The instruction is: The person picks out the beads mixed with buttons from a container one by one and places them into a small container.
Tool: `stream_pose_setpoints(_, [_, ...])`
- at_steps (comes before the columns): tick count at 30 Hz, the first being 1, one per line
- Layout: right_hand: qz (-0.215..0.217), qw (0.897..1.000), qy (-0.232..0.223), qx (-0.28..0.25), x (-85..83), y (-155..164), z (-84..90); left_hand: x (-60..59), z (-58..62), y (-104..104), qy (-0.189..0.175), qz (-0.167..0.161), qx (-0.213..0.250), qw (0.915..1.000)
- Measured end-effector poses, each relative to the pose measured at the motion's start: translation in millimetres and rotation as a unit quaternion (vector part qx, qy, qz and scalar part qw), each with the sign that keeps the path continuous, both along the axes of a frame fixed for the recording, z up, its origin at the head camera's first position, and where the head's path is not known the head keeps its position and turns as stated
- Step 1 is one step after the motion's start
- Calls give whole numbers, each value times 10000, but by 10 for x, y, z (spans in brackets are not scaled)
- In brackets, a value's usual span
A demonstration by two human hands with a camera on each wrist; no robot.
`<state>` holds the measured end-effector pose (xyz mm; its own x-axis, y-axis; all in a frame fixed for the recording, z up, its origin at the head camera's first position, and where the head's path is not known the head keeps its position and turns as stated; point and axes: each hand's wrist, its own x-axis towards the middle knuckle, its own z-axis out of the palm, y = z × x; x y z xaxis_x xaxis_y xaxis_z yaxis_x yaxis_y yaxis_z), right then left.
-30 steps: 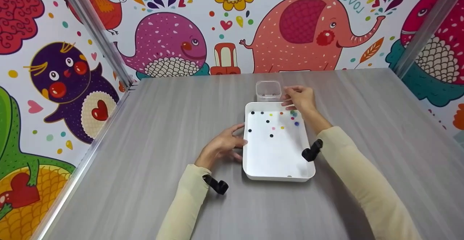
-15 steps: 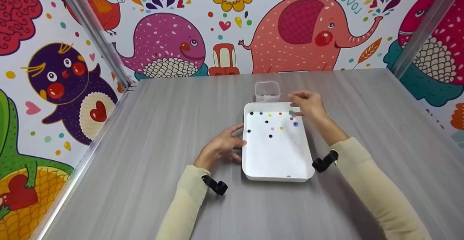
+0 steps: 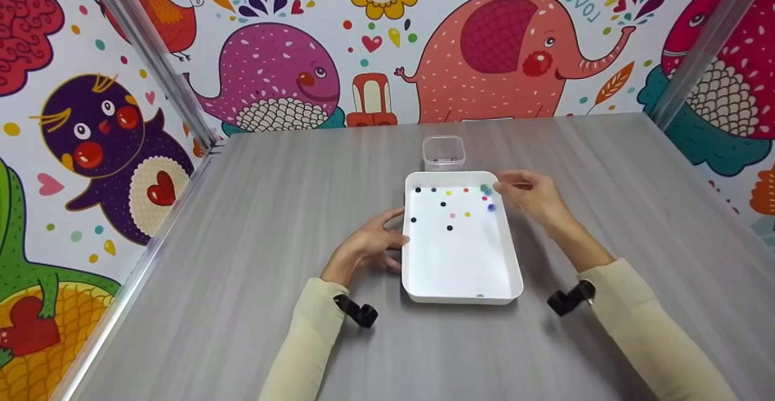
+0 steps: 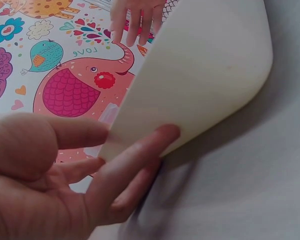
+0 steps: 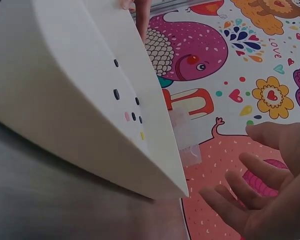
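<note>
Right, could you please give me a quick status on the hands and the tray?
Left hand open, fingers on white tray side. Right hand open, empty, by far corner. Beads in tray; clear cup behind. Nothing blocking.

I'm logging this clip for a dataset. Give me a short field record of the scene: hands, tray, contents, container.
left hand: open, fingers touching the left wall of the white rectangular plastic tray
right hand: open, holds nothing, at the tray's far right corner
tray contents: small coloured beads, black, yellow, pink, red, blue, in the far half
small clear plastic container: on the grey table just beyond the tray
</note>
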<state>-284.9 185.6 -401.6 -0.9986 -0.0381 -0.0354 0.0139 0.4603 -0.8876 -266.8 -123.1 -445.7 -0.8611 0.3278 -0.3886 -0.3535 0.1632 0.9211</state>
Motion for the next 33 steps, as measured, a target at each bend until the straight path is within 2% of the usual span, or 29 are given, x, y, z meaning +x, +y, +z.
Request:
stream_pose_setpoints(5, [223, 9997, 90, 55, 56, 112, -88, 10, 21, -17, -3, 60, 16, 10000])
stream_pose_setpoints(8, [345, 9994, -19, 0, 92, 157, -156, 11, 25, -20, 0, 62, 29, 10000])
stream_pose_setpoints(16, [781, 9948, -385, -521, 186, 263, -288, 8, 25, -12, 44, 12, -16, 10000])
stream_pose_setpoints(19, [977, 9906, -547, -783, 207, 306, -311, 6, 27, -6, 58, 23, -39, 10000])
stream_pose_setpoints(26, [1406, 9737, -814, -1595, 218, 338, -427, 6, 21, -2, 103, 44, -122, 9999])
stream_pose_setpoints(33, [1605, 9640, -954, -1893, 233, 324, -519, 9, 5, 10, 13, 40, 43, 10000])
